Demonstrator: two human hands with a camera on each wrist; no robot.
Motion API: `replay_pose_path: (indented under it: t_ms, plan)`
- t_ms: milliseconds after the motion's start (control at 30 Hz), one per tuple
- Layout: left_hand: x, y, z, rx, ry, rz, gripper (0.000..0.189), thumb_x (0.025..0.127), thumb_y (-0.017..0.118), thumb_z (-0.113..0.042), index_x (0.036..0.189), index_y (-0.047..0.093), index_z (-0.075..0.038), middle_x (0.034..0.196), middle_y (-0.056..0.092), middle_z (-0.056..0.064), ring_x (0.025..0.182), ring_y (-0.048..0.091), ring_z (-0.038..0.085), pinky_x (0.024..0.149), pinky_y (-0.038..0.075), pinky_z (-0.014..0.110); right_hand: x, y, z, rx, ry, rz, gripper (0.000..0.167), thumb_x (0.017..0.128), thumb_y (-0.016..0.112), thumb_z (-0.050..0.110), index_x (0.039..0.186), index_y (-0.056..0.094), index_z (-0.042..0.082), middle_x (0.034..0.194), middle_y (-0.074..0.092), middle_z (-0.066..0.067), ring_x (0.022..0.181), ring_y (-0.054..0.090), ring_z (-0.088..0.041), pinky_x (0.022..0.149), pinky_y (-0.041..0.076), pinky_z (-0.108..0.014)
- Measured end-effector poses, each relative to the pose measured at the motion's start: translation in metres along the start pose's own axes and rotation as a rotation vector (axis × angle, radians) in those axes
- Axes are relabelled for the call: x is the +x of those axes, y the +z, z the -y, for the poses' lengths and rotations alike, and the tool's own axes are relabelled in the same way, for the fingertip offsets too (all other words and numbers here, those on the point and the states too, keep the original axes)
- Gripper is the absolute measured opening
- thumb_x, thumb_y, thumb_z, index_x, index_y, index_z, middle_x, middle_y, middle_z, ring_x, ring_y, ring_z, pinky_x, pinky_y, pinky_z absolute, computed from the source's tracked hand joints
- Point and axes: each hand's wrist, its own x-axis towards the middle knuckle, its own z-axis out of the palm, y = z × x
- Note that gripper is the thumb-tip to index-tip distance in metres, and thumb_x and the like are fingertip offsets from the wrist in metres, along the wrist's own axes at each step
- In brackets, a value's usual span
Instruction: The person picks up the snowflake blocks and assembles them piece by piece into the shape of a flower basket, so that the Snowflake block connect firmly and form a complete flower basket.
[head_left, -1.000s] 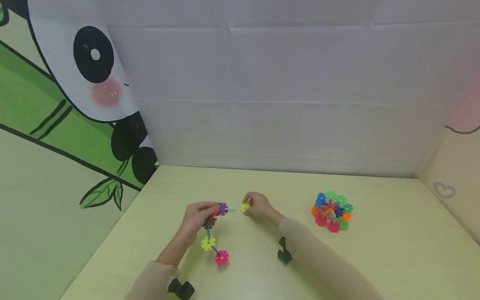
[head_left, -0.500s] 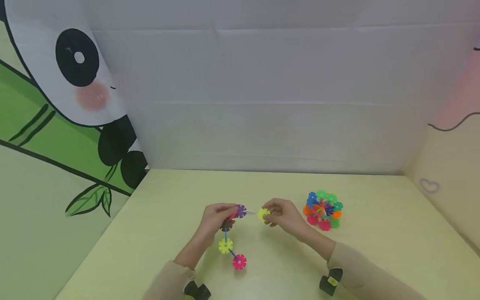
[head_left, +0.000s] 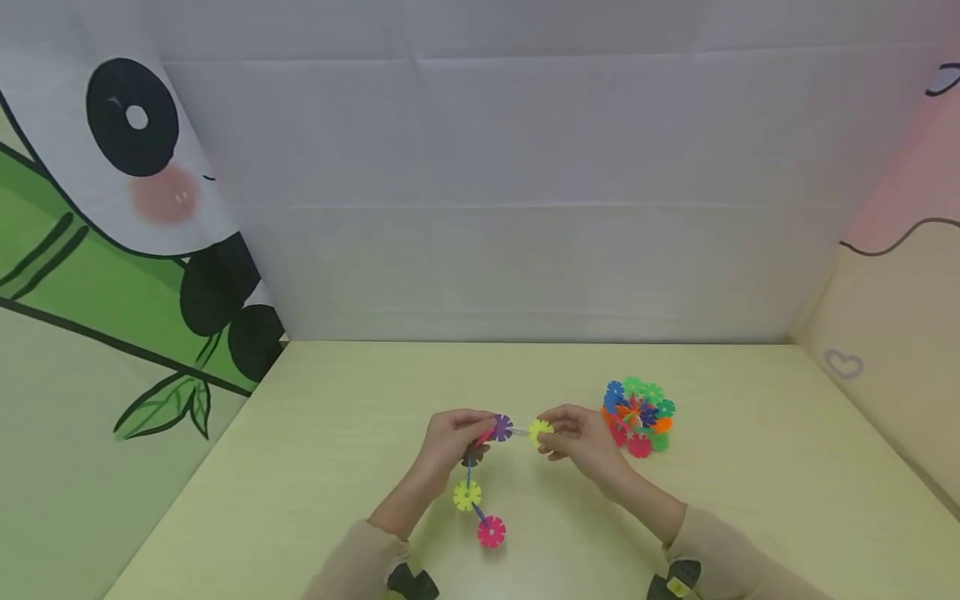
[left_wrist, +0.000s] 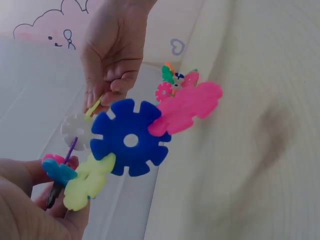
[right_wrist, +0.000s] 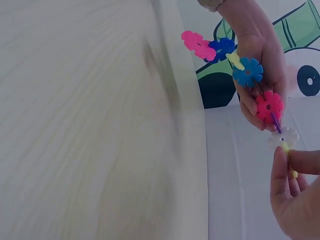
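My left hand (head_left: 453, 437) grips a chain of notched, flower-shaped plastic discs around its pink and purple discs (head_left: 501, 427). From that hand the chain hangs down to a yellow disc (head_left: 467, 495) and a pink end disc (head_left: 491, 532); a blue disc (left_wrist: 112, 150) joins these two in the left wrist view. At the other end sticks out a clear disc (right_wrist: 284, 137). Between thumb and fingers my right hand (head_left: 585, 437) pinches a single yellow disc (head_left: 540, 432), its edge against the clear disc. Whether their slots interlock is hard to tell.
A pile of mixed-colour discs (head_left: 639, 417) lies on the pale table (head_left: 720, 500), just beyond the right hand. White cloth (head_left: 525, 275) rises behind the table, with printed cartoon panels at both sides.
The yellow disc in my right hand has come up to the clear disc, closing the gap between them. My right wrist has turned. The head view has swung slightly to the right.
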Motion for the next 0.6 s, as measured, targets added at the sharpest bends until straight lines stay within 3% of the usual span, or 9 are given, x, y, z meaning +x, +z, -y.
replay_pose_path:
  t_ms: [167, 333, 433, 600]
  plan:
    - [-0.002, 0.008, -0.003, 0.011, 0.025, -0.052, 0.025, 0.083, 0.066, -0.018, 0.099, 0.068, 0.000, 0.085, 0.068, 0.008, 0.067, 0.062, 0.016, 0.061, 0.052, 0.024, -0.001, 0.006, -0.002, 0.022, 0.043, -0.093, 0.023, 0.078, 0.065, -0.002, 0.100, 0.060, -0.009, 0.077, 0.064, -0.011, 0.068, 0.066, -0.022, 0.064, 0.055, -0.032]
    - [-0.005, 0.015, -0.011, 0.095, 0.124, -0.073, 0.019, 0.082, 0.066, -0.016, 0.094, 0.070, -0.001, 0.079, 0.068, 0.007, 0.062, 0.057, 0.015, 0.053, 0.048, 0.022, -0.001, 0.007, -0.005, 0.056, 0.070, -0.130, 0.022, 0.078, 0.064, -0.006, 0.098, 0.060, -0.011, 0.073, 0.063, -0.010, 0.065, 0.065, -0.020, 0.063, 0.055, -0.030]
    - [-0.003, 0.012, -0.015, 0.128, 0.175, -0.041, 0.020, 0.083, 0.066, -0.018, 0.095, 0.070, -0.003, 0.081, 0.067, 0.007, 0.064, 0.057, 0.015, 0.055, 0.049, 0.024, 0.000, 0.006, -0.004, 0.115, 0.093, -0.118, 0.023, 0.080, 0.062, -0.005, 0.102, 0.056, -0.011, 0.076, 0.061, -0.009, 0.068, 0.065, -0.019, 0.066, 0.055, -0.029]
    - [0.003, 0.000, -0.013, 0.099, 0.177, 0.092, 0.042, 0.086, 0.062, -0.029, 0.121, 0.057, -0.007, 0.108, 0.063, 0.008, 0.091, 0.061, 0.018, 0.083, 0.050, 0.035, 0.004, -0.001, 0.002, 0.232, 0.085, -0.143, 0.025, 0.084, 0.058, -0.004, 0.107, 0.050, -0.009, 0.081, 0.059, -0.007, 0.073, 0.065, -0.018, 0.070, 0.054, -0.027]
